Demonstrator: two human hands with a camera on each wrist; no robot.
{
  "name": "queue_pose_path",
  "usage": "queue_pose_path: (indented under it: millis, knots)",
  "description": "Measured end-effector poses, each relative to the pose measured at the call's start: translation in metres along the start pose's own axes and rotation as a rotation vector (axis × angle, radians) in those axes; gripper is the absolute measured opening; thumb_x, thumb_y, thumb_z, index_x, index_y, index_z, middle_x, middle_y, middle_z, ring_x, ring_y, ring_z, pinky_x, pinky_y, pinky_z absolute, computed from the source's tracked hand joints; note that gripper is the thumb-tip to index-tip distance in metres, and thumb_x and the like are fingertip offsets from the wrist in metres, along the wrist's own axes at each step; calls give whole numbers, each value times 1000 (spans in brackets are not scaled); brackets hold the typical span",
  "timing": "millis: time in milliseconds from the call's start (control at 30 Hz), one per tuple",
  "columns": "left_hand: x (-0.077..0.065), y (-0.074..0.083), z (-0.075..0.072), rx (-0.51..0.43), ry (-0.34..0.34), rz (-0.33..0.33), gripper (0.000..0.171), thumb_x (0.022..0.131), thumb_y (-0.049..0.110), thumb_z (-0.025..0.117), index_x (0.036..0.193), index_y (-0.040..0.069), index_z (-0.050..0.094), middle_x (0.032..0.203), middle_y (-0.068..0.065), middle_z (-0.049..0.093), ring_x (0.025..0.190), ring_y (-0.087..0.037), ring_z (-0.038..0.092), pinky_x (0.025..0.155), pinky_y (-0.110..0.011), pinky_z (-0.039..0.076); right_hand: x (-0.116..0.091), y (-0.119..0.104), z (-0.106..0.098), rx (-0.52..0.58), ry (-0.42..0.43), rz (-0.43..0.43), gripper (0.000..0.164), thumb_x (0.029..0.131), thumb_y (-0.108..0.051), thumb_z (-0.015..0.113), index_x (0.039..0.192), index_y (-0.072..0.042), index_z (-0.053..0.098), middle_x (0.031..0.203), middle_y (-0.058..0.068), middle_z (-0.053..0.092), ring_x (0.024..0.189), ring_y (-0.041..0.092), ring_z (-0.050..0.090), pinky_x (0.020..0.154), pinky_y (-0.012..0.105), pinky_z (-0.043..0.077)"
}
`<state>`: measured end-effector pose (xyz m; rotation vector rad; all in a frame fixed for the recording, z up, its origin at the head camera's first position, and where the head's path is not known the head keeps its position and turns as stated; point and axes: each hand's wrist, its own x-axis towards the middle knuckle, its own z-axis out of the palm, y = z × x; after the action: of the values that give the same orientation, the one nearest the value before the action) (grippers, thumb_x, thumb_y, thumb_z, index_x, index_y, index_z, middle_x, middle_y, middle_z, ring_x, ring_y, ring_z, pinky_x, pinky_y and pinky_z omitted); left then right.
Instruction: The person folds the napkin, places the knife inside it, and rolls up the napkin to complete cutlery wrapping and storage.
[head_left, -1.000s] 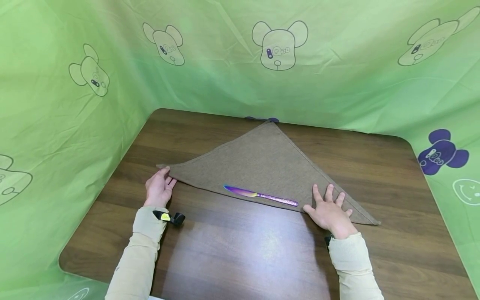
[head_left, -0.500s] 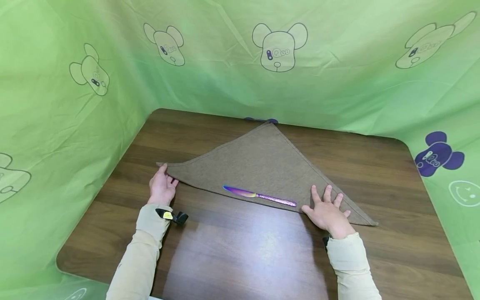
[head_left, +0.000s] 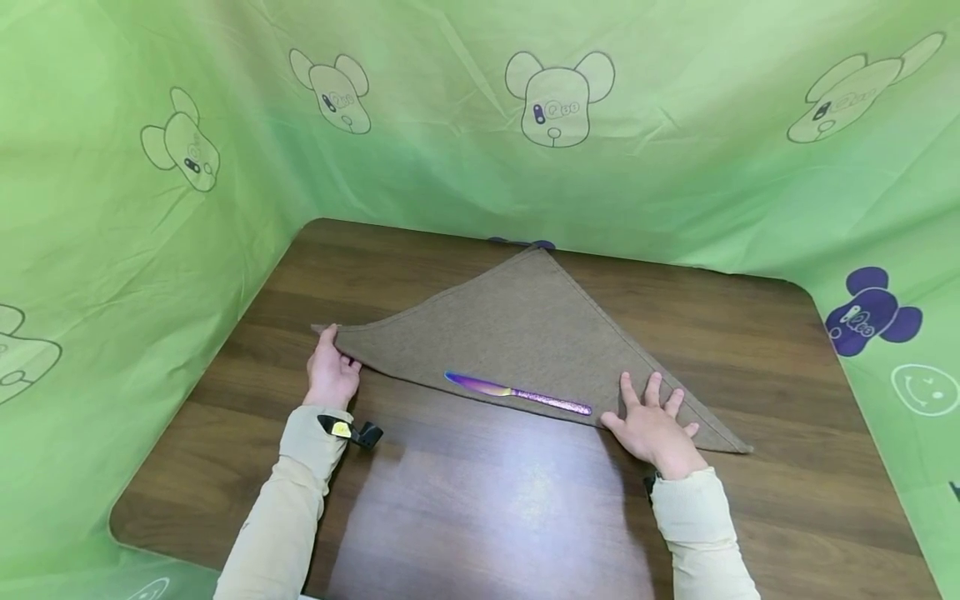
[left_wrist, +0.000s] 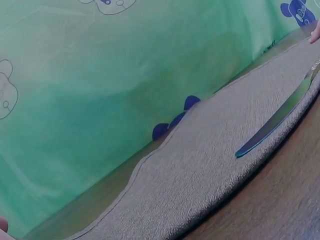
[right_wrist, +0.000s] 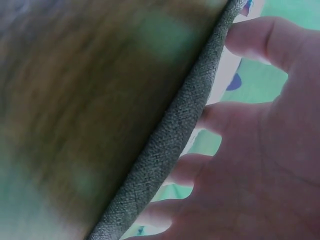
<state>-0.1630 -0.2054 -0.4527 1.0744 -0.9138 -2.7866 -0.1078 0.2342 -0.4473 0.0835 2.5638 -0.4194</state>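
Note:
A brown-grey cloth napkin (head_left: 498,321) lies folded into a triangle on the table, its long edge toward me. Along that edge rests a table knife (head_left: 517,393) with a rainbow-coloured finish, blade pointing left. My left hand (head_left: 332,371) pinches the napkin's left corner, thumb on top and fingers partly hidden under the cloth, which lifts a little there. My right hand (head_left: 652,425) rests with spread fingers on the napkin's right part, beside the knife handle. In the left wrist view the knife blade (left_wrist: 275,122) lies flat on the cloth.
The brown wooden table (head_left: 480,517) has rounded corners and a bright glare near its front. A green curtain (head_left: 420,150) printed with bear heads stands around the back and sides, close to the napkin's far tip.
My left hand has shifted slightly right at the napkin's left corner, with its thumb now further over the cloth. My right hand, the knife and the napkin have hardly moved.

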Motion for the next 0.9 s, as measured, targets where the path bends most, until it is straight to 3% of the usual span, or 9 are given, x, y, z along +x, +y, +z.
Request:
queue_pose_path:
  millis: [433,900]
  knots:
    - [-4,-3,7,25,-13,-4,55,103,23,40,153,23,18,158,5,23,142,-6,24,118,-22,16,-2,0,0,2,6,3,82,94,-49,42,155,-8,4,152,36,-16,131,68,-16,89,88,3]
    - [-7,-9,16,114,-45,39,49,102,22,39,151,21,31,159,7,24,145,-9,20,121,-33,5,-1,1,2,-18,21,3,82,94,-51,42,155,-9,6,153,36,-15,131,69,-13,89,88,6]
